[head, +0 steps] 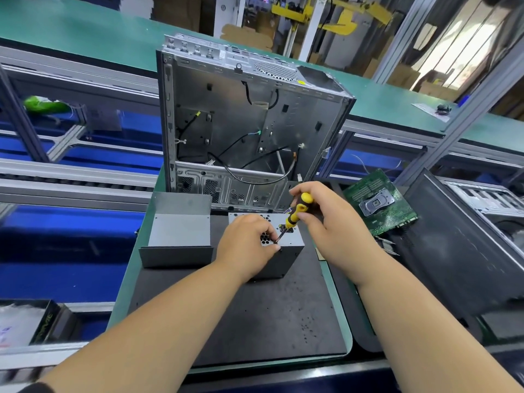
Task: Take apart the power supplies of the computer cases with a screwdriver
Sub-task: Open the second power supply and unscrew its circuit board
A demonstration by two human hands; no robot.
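A grey power supply box (286, 258) stands on the black mat (255, 316) in front of me. My left hand (245, 246) rests on its top, with the fingers pinching at the screwdriver's tip near the front right corner. My right hand (326, 222) grips the yellow-and-black screwdriver (296, 212), held tilted with its tip down on the box's top edge. Behind the box an open, emptied computer case (243, 126) stands upright with loose black cables inside.
A grey metal cover (178, 236) lies left of the power supply. A green motherboard (380, 205) lies to the right, beside a dark case panel (459, 251). Conveyor rails and blue bins run on the left. A green workbench (397, 103) crosses behind.
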